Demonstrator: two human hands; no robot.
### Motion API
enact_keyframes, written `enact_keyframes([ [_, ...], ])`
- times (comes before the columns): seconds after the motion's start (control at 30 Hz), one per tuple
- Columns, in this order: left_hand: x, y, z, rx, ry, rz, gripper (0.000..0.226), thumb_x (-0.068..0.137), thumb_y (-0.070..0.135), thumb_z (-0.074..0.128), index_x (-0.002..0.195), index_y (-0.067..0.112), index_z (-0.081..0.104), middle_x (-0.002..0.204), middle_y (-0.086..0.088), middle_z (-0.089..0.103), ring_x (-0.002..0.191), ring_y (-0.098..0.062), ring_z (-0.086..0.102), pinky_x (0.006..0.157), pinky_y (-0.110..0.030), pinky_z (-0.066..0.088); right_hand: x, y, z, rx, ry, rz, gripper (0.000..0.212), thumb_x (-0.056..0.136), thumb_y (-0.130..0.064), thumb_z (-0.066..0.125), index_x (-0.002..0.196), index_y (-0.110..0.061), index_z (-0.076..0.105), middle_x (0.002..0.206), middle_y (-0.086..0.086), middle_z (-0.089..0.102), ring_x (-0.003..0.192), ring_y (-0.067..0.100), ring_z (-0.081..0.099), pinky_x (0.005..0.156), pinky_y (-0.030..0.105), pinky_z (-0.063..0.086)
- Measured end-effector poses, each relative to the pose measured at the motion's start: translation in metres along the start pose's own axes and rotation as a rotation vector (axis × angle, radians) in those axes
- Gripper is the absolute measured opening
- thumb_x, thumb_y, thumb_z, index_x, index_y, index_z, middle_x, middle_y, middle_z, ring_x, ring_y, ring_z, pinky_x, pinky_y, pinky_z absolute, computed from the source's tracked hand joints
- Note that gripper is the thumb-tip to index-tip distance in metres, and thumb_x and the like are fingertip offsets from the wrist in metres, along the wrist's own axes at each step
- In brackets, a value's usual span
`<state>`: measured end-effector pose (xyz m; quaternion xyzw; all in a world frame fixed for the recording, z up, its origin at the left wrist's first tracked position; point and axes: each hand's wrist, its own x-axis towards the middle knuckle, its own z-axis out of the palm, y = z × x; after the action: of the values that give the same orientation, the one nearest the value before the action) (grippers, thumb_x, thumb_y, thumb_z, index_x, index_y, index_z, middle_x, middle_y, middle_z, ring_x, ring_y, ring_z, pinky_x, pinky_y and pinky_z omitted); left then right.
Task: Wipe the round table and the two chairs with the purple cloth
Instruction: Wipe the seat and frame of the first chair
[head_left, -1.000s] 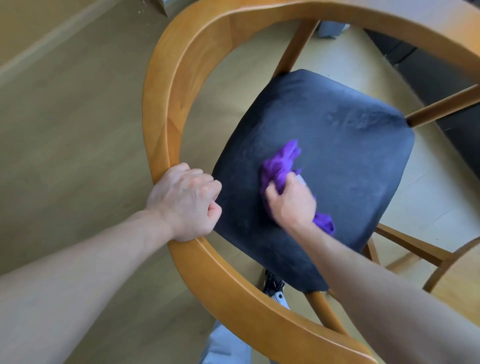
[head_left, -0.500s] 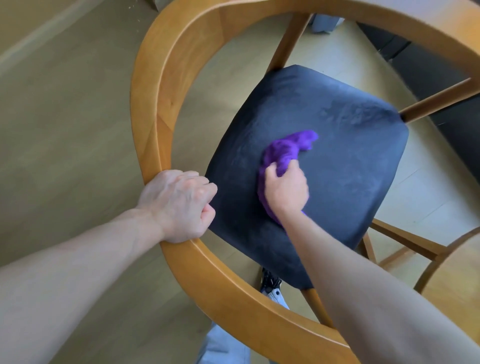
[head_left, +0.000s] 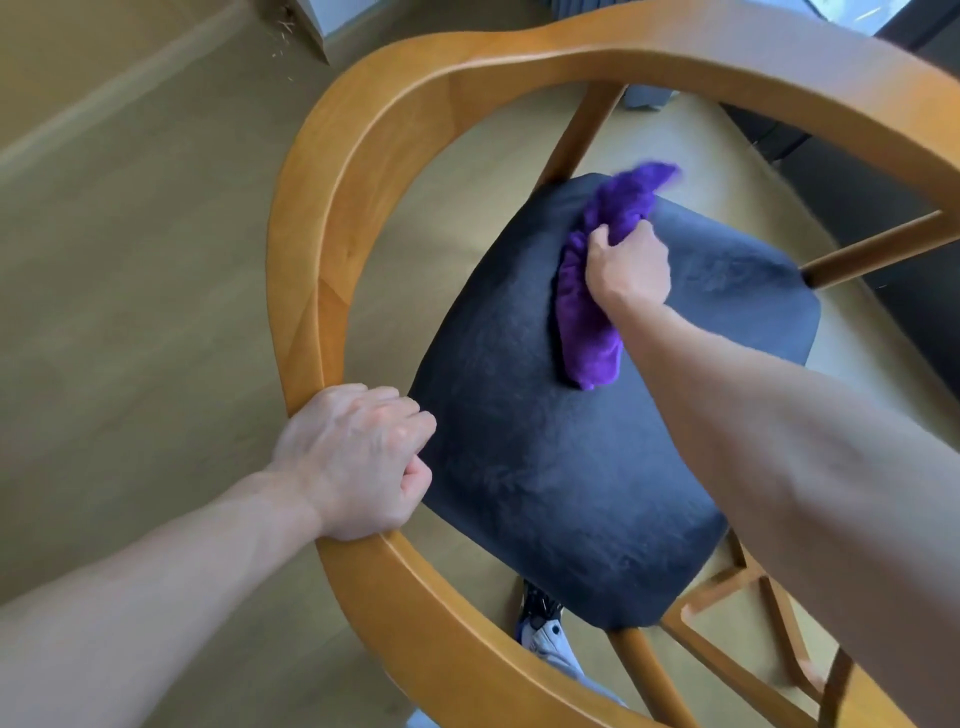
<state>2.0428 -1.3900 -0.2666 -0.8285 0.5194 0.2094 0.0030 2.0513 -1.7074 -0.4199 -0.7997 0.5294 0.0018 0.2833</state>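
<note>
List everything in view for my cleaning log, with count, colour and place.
chair: one, orange-brown wood with a curved rail, centre
seat cushion: one, dark navy, inside the rail
purple cloth: one, on the cushion's far part
floor: pale wood, all around
shoe: one, grey and black, below the seat
left hand: grips the chair's rail
right hand: holds the cloth against the cushion

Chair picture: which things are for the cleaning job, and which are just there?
For the job: purple cloth, chair seat, wooden chair rail, right hand, left hand.

Just there: floor, shoe.
</note>
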Motion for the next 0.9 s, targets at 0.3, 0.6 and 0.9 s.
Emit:
enact_keyframes([
  [0.3, 0.000, 0.003, -0.008, -0.002, -0.038, -0.018, 0.018, 0.075, 0.027, 0.041, 0.064, 0.019, 0.054, 0.060, 0.004, 0.055, 0.057, -0.022, 0.053, 0.055, -0.034, 0.044, -0.155, 0.014, 0.038, -0.484, -0.639, -0.968, 0.033, 0.090, -0.051, 0.052, 0.085, -0.020, 0.041, 0.088, 0.005, 0.065, 0.081, 0.034, 0.066, 0.059, 0.033, 0.034],
  [0.6, -0.001, 0.000, -0.005, -0.060, -0.013, -0.025, 0.021, 0.079, 0.030, 0.040, 0.067, 0.022, 0.055, 0.060, 0.006, 0.053, 0.054, -0.015, 0.048, 0.052, -0.028, 0.041, 0.014, -0.011, 0.001, -0.183, 0.006, -0.135, 0.044, 0.086, -0.051, 0.046, 0.105, -0.014, 0.058, 0.107, 0.016, 0.069, 0.099, 0.040, 0.067, 0.074, 0.039, 0.044],
  [0.9, -0.001, 0.003, -0.009, -0.013, -0.036, -0.065, 0.018, 0.072, 0.023, 0.042, 0.079, 0.018, 0.058, 0.066, 0.004, 0.053, 0.060, -0.023, 0.054, 0.057, -0.035, 0.044, -0.151, -0.002, 0.045, -0.532, -0.643, -1.023, 0.035, 0.090, -0.054, 0.052, 0.087, -0.021, 0.043, 0.077, 0.003, 0.059, 0.074, 0.033, 0.067, 0.054, 0.032, 0.034],
])
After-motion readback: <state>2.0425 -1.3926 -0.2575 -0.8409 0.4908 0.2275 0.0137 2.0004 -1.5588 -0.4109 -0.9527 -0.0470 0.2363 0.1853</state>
